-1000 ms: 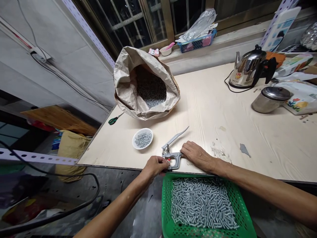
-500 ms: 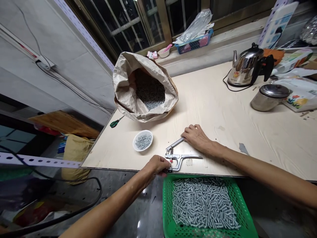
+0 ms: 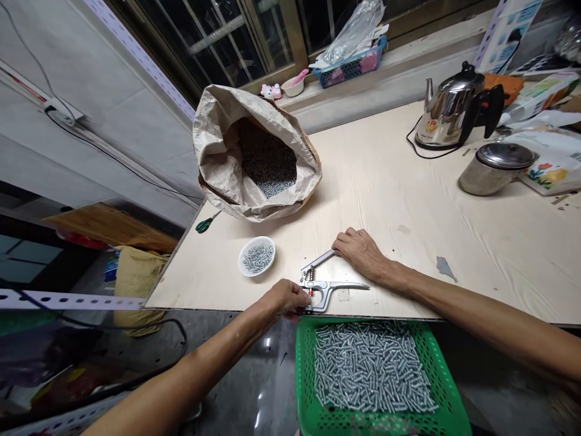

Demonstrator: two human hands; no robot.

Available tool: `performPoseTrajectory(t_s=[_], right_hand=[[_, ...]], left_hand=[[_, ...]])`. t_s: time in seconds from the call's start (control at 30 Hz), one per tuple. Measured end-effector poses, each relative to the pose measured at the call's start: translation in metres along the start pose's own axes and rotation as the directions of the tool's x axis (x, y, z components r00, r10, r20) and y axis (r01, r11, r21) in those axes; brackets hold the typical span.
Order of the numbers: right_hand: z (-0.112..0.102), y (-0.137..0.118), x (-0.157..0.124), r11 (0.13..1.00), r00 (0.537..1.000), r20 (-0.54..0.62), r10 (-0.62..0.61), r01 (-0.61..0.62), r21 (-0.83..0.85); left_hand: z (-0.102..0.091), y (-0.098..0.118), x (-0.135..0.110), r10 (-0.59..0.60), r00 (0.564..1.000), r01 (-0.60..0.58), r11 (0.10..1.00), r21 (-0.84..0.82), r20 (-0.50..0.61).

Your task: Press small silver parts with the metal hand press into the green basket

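A metal hand press tool (image 3: 327, 286) lies near the front edge of the pale wooden table (image 3: 408, 200). My left hand (image 3: 285, 298) is pinched at the tool's jaw, where something small and red shows. My right hand (image 3: 361, 251) rests on the end of the tool's upper lever, fingers curled over it. A small white bowl of metal parts (image 3: 256, 255) sits just left of the tool. Below the table edge, a green basket (image 3: 376, 375) holds several small silvery screws.
A large open paper sack of dark metal parts (image 3: 254, 154) stands at the table's back left, with green-handled scissors (image 3: 205, 223) beside it. A steel kettle (image 3: 454, 109) and a lidded steel pot (image 3: 497, 166) sit at the far right. The window sill holds a blue basket (image 3: 349, 63).
My right hand moved from the tool's lower handle up to its upper lever and has pushed that lever lower. My left hand stayed at the jaw.
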State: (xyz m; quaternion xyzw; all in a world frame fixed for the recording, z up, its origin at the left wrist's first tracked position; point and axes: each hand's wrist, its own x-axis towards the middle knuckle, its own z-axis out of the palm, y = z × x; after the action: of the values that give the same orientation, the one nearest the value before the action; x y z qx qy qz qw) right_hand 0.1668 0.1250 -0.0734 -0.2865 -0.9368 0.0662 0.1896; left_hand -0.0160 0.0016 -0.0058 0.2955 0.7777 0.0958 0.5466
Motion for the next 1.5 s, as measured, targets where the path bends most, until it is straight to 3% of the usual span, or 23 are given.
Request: performPoseTrajectory(t_s=[0.13, 0.37, 0.57, 0.67, 0.77, 0.87, 0.97, 1.17, 1.3, 1.37, 1.5], right_hand=[[-0.003, 0.004, -0.002, 0.996, 0.995, -0.073, -0.071, 0.067, -0.065], [-0.013, -0.004, -0.004, 0.999, 0.999, 0.023, -0.035, 0.035, 0.009], [-0.023, -0.037, -0.024, 0.974, 0.971, 0.175, -0.162, 0.129, 0.186], [-0.017, -0.041, -0.037, 0.977, 0.97, 0.185, -0.158, 0.126, 0.174], [-0.011, -0.038, -0.045, 0.976, 0.975, 0.155, -0.161, 0.134, 0.173], [-0.012, -0.037, -0.048, 0.983, 0.979, 0.155, -0.13, 0.107, 0.15], [-0.015, -0.037, -0.048, 0.989, 0.984, 0.12, -0.132, 0.123, 0.08], [-0.011, -0.036, -0.049, 0.967, 0.962, -0.107, -0.249, 0.242, -0.076], [-0.009, -0.036, -0.049, 0.96, 0.942, -0.186, -0.279, 0.266, -0.088], [-0.008, -0.036, -0.049, 0.967, 0.949, -0.189, -0.253, 0.244, -0.07], [-0.006, -0.035, -0.049, 0.978, 0.962, -0.178, -0.208, 0.204, -0.042]], left_hand=[[0.0, 0.003, 0.0, -0.008, 0.999, 0.007, 1.0, 0.014, 0.032], [0.004, 0.0, 0.003, -0.025, 0.999, 0.026, 0.999, 0.033, -0.026], [0.007, -0.005, 0.004, -0.023, 0.998, 0.02, 0.999, -0.048, -0.062], [0.007, -0.006, 0.001, -0.004, 0.998, -0.007, 0.989, -0.148, -0.07], [0.007, -0.009, -0.004, 0.074, 0.983, -0.116, 0.958, -0.262, -0.166], [0.008, -0.014, -0.012, 0.223, 0.926, -0.3, 0.925, -0.234, -0.304], [0.011, -0.021, -0.019, 0.391, 0.833, -0.439, 0.897, -0.04, -0.391], [0.022, -0.039, -0.014, 0.58, 0.672, -0.49, 0.814, 0.312, -0.46], [0.023, -0.048, -0.003, 0.635, 0.618, -0.511, 0.773, 0.376, -0.464], [0.021, -0.049, 0.001, 0.603, 0.642, -0.513, 0.797, 0.32, -0.473], [0.018, -0.045, 0.002, 0.363, 0.823, -0.449, 0.887, -0.108, -0.437]])
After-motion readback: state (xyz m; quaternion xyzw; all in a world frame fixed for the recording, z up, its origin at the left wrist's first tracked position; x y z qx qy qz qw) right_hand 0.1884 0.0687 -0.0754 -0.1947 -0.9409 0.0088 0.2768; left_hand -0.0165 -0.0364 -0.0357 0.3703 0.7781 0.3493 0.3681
